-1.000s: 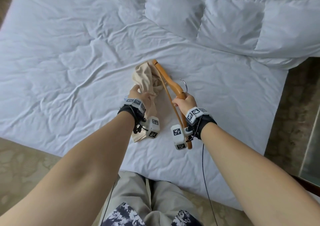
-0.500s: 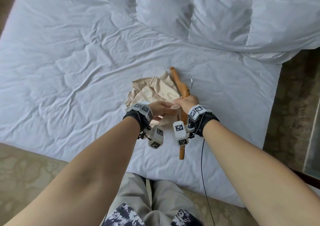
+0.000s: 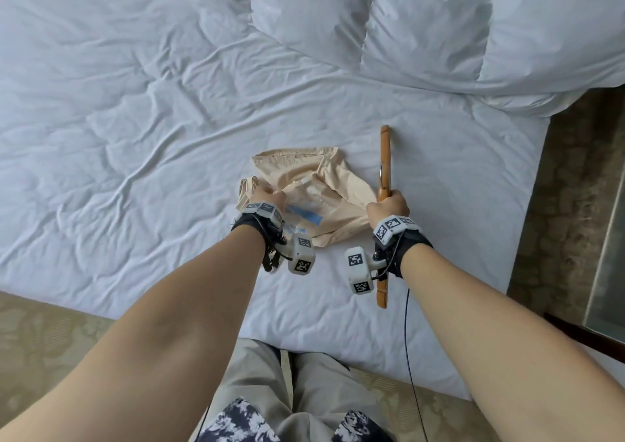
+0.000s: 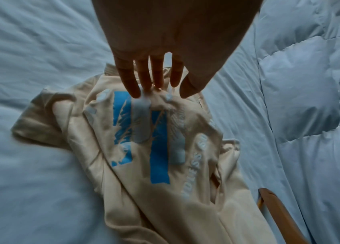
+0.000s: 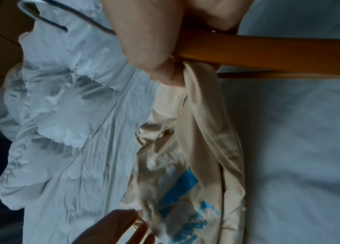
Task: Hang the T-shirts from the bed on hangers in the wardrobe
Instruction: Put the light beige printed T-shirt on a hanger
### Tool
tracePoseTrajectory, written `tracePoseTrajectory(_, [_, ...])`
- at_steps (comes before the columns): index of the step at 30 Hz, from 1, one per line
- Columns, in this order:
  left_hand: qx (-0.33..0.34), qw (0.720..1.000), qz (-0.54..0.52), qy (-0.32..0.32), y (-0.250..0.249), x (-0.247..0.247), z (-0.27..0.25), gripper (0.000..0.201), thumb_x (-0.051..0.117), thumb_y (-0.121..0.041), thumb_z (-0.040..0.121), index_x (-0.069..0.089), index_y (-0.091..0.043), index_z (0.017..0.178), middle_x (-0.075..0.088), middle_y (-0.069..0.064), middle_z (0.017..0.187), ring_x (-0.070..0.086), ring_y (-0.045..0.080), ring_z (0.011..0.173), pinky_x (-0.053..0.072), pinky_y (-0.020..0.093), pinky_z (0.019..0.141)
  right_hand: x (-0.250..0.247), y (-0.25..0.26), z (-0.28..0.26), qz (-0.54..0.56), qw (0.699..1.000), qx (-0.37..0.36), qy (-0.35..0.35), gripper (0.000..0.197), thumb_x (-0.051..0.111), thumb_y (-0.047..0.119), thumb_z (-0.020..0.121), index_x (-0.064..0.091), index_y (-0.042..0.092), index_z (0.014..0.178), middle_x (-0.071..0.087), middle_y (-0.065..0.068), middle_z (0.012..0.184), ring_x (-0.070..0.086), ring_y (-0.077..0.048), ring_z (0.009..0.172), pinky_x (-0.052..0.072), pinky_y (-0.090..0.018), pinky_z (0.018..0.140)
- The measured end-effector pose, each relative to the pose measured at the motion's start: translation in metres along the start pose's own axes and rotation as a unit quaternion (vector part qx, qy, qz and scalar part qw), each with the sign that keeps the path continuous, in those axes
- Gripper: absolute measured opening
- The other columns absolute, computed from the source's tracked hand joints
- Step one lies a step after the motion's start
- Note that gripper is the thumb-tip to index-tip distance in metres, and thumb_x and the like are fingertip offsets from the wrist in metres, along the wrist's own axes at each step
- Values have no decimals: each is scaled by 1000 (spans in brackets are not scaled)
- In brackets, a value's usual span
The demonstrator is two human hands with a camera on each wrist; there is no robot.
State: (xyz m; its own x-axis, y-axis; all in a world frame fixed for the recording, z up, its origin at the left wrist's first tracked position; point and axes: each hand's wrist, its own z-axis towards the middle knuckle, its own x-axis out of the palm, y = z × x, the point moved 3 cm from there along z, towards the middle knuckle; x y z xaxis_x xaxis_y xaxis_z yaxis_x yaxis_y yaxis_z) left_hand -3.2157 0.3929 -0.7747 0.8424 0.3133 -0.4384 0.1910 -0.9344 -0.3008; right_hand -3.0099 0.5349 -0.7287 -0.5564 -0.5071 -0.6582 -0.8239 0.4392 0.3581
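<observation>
Sheet [image 3: 118,171] lies open left of the shirt [image 3: 338,184] and in front of it; duvet [image 3: 439,35] bulks behind; hanger [image 3: 385,157] borders its right.

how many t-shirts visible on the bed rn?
1. Beige T-shirt crumpled on the sheet between left hand, which pinches it, and right hand gripping the hanger. Others may hide under the duvet.

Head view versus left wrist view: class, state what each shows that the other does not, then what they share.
Head only: the right hand gripping the hanger, trousers, floor. Left wrist only: the left hand's fingertips pinching the T-shirt, and white lettering beside its blue print. Both: T-shirt, hanger, sheet, duvet.
</observation>
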Motion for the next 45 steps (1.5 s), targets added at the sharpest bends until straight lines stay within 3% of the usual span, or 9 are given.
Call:
tracePoseTrajectory(6, [-4, 993, 115, -26, 0, -2, -1, 26, 49, -29, 100, 44, -4, 98, 43, 26, 139, 46, 37, 127, 35, 47, 109, 13, 11, 1, 6, 996, -79, -50, 14, 59, 8, 73, 52, 16, 65, 66, -17, 91, 63, -40, 84, 55, -40, 69])
tracePoseTrajectory(11, [-31, 978, 203, 34, 30, -7, 9, 34, 54, -29, 94, 56, -11, 122, 58, 10, 113, 56, 29, 103, 49, 35, 80, 26, 28, -7, 27, 991, -128, -4, 4, 59, 7, 85, 60, 10, 87, 60, -6, 79, 56, -26, 74, 41, -29, 65])
tracePoseTrajectory(16, [-71, 984, 153, 52, 60, -4, 24, 50, 52, -49, 84, 55, -11, 116, 56, 11, 90, 59, 31, 91, 50, 40, 85, 47, 32, -13, 2, 988, -149, 50, 8, 61, 15, 85, 63, 18, 92, 62, 0, 78, 59, -23, 75, 48, -30, 70])
tracePoseTrajectory(18, [-83, 992, 43, 84, 63, -5, 17, 36, 50, -25, 99, 53, -3, 127, 46, 4, 77, 52, 24, 76, 49, 27, 69, 55, 28, -16, -2, 986, -148, 72, 13, 62, 15, 83, 65, 17, 95, 64, -1, 79, 60, -23, 75, 50, -31, 72])
tracePoseTrajectory(23, [-123, 976, -110, 141, 112, 16, 75, 24, 64, -33, 74, 58, -13, 84, 52, 6, 80, 52, 20, 66, 51, 40, 75, 70, 21, -27, -34, 976, -148, 154, 18, 68, 11, 81, 62, 14, 97, 56, 7, 71, 53, -15, 64, 46, -29, 69])
tracePoseTrajectory(27, [-159, 968, -166, 102, 77, -12, 21, 32, 61, -38, 92, 54, -14, 71, 51, 3, 63, 44, 17, 53, 37, 23, 47, 73, 28, -35, -18, 970, -154, 185, 21, 70, 3, 81, 60, 13, 97, 53, 9, 69, 49, -3, 58, 39, -10, 53])
tracePoseTrajectory(33, [-86, 955, -282, 39, 53, -36, 11, 25, 68, -39, 87, 65, -16, 94, 69, 7, 92, 65, 23, 83, 56, 41, 85, 77, 49, -44, -8, 966, -162, 201, 27, 70, 3, 81, 63, 8, 107, 61, -5, 84, 56, -16, 69, 42, -7, 50])
tracePoseTrajectory(37, [38, 967, -253, 17, 21, -49, -8, 11, 59, -23, 97, 61, -18, 107, 65, 6, 92, 64, 23, 81, 59, 46, 77, 77, 59, -52, -4, 966, -148, 210, 25, 69, 6, 81, 64, 5, 106, 60, -4, 87, 57, -19, 78, 45, -21, 65])
tracePoseTrajectory(45, [196, 973, -121, 33, -16, -71, -60, 6, 62, -19, 96, 66, -16, 95, 62, -9, 75, 57, 0, 68, 42, 3, 55, 55, 85, -75, -17, 953, -209, 220, 14, 65, 7, 85, 57, 14, 95, 51, 1, 74, 47, -10, 60, 37, -12, 49])
